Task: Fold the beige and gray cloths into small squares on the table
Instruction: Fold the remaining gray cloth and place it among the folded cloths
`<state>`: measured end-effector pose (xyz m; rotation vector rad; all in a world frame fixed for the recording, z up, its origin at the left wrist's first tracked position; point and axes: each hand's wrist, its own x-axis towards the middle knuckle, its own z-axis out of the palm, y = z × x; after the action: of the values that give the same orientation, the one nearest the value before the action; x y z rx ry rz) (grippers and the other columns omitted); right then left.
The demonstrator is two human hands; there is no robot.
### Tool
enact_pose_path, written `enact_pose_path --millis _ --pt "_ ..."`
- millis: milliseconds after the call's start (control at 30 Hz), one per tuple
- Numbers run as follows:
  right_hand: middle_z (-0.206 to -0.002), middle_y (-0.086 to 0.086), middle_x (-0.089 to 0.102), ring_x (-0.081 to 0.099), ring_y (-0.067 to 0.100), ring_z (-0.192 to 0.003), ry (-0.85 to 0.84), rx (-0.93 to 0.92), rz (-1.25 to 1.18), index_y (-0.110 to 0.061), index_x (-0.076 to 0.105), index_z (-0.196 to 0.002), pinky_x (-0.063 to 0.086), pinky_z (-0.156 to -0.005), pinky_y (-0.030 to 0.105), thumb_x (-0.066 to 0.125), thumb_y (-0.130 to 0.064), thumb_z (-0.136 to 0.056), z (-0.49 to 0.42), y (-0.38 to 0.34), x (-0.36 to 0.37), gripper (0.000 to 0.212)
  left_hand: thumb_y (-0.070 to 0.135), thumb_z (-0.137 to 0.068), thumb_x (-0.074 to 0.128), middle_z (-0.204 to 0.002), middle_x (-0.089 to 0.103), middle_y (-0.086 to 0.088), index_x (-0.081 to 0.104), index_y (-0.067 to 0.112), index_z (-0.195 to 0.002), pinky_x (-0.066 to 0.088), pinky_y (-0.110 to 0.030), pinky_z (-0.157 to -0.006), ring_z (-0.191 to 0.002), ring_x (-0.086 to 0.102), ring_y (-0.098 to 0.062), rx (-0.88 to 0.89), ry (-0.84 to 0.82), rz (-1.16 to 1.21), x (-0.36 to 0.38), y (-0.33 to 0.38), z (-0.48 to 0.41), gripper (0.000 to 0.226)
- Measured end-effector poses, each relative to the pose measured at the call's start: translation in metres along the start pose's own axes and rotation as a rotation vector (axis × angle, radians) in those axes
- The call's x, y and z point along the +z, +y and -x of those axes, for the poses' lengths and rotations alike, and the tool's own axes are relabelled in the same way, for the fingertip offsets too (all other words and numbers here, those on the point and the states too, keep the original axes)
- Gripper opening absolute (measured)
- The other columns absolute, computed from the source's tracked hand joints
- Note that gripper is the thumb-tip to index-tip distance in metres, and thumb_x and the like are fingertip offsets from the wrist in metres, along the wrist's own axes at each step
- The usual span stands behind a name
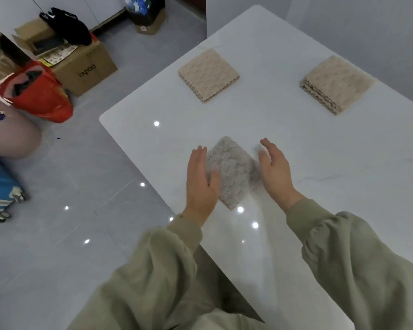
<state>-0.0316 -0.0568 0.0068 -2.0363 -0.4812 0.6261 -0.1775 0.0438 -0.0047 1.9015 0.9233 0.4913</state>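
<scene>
At the back of the bench (320, 163) the left beige cloth (208, 75) and right beige cloth (336, 84) sit folded, and the gray cloth (231, 170) lies folded between the left hand (202, 179) and right hand (275, 172), fingers (199, 154) straight, gripping nothing, so it looks nearly done.

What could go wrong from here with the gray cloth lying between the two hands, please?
1. The gray cloth lies fairly near the side edge of the table, so a sideways push from the right hand might slide it off.
2. The left hand and the right hand are open beside the cloth, not gripping it, so its folded layers may spring apart.
</scene>
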Motion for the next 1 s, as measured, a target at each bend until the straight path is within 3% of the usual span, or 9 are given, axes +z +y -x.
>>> enact_pose_path --millis 67,133,233,333,533,667,767,900,1000 --pt "-0.15 -0.006 0.033 0.027 0.007 -0.138 0.069 0.049 -0.036 -0.016 0.035 -0.145 0.018 -0.103 0.008 0.037 -0.026 -0.101 0.018 0.008 0.002 0.046 0.027 -0.096 0.037 -0.156 0.021 -0.003 0.028 0.01 -0.146 0.007 -0.026 -0.117 -0.144 0.006 -0.009 0.148 -0.146 -0.158 -0.011 -0.003 -0.018 0.054" --pt "-0.15 -0.006 0.032 0.025 0.007 -0.139 0.133 0.087 -0.07 -0.015 0.032 -0.146 0.018 -0.104 0.009 0.038 -0.027 -0.101 0.033 0.015 0.007 0.048 0.028 -0.097 0.036 -0.157 0.02 -0.003 0.03 0.011 -0.146 0.007 -0.029 -0.117 -0.145 0.003 -0.009 0.21 -0.25 -0.233 -0.02 -0.008 -0.04 0.053" --pt "-0.152 -0.001 0.032 0.027 0.013 -0.141 0.25 0.141 -0.134 -0.015 0.03 -0.146 0.021 -0.115 0.027 0.04 -0.026 -0.1 0.042 0.022 0.021 0.049 0.027 -0.102 0.036 -0.158 0.015 0.002 0.024 0.016 -0.148 0.007 -0.03 -0.119 -0.145 0.004 -0.009 0.161 -0.402 -0.216 -0.027 -0.013 -0.075 0.049" --pt "-0.151 -0.001 0.034 0.031 0.014 -0.14 0.405 0.232 -0.233 -0.017 0.031 -0.146 0.024 -0.117 0.034 0.044 -0.019 -0.099 0.044 0.019 0.04 0.048 0.027 -0.102 0.034 -0.158 0.01 0.008 0.018 0.022 -0.15 0.007 -0.027 -0.119 -0.145 0.004 -0.005 0.08 -0.573 -0.17 -0.027 -0.013 -0.102 0.051" --pt "-0.149 -0.003 0.037 0.036 0.012 -0.136 0.66 0.364 -0.365 -0.017 0.03 -0.147 0.028 -0.114 0.029 0.046 -0.024 -0.096 0.042 -0.001 0.082 0.053 0.029 -0.102 0.035 -0.157 0.014 0.013 0.014 0.025 -0.152 0.013 -0.023 -0.116 -0.142 0.014 -0.002 0.01 -0.816 -0.07 -0.029 -0.016 -0.12 0.054" --pt "-0.149 -0.003 0.037 0.036 0.011 -0.135 0.731 0.392 -0.35 -0.016 0.029 -0.148 0.028 -0.109 0.021 0.045 -0.028 -0.098 0.037 -0.009 0.094 0.054 0.029 -0.102 0.035 -0.157 0.016 0.012 0.014 0.022 -0.152 0.015 -0.014 -0.109 -0.141 0.016 -0.002 0.007 -0.852 0.006 -0.027 -0.018 -0.12 0.054" --pt "-0.15 -0.006 0.035 0.033 0.007 -0.135 0.735 0.396 -0.351 -0.016 0.028 -0.148 0.026 -0.107 0.016 0.044 -0.036 -0.092 0.035 -0.011 0.098 0.061 0.025 -0.103 0.035 -0.156 0.018 0.009 0.016 0.019 -0.151 0.017 -0.022 -0.115 -0.142 0.018 -0.004 0.003 -0.847 0.037 -0.02 -0.022 -0.122 0.052" --pt "-0.153 -0.007 0.03 0.028 0.006 -0.138 0.735 0.391 -0.365 -0.017 0.027 -0.149 0.023 -0.114 0.022 0.042 -0.037 -0.087 0.03 -0.013 0.102 0.066 0.024 -0.102 0.035 -0.158 0.016 0.006 0.014 0.018 -0.151 0.017 -0.027 -0.118 -0.143 0.016 -0.005 -0.005 -0.862 0.049 -0.012 -0.018 -0.12 0.053" --pt "-0.153 -0.006 0.03 0.029 0.008 -0.139 0.741 0.384 -0.371 -0.018 0.028 -0.147 0.024 -0.114 0.024 0.045 -0.028 -0.093 0.027 -0.012 0.099 0.058 0.024 -0.102 0.035 -0.158 0.013 0.006 0.012 0.017 -0.152 0.013 -0.027 -0.118 -0.143 0.013 -0.005 0.008 -0.857 0.055 -0.005 -0.012 -0.116 0.055"
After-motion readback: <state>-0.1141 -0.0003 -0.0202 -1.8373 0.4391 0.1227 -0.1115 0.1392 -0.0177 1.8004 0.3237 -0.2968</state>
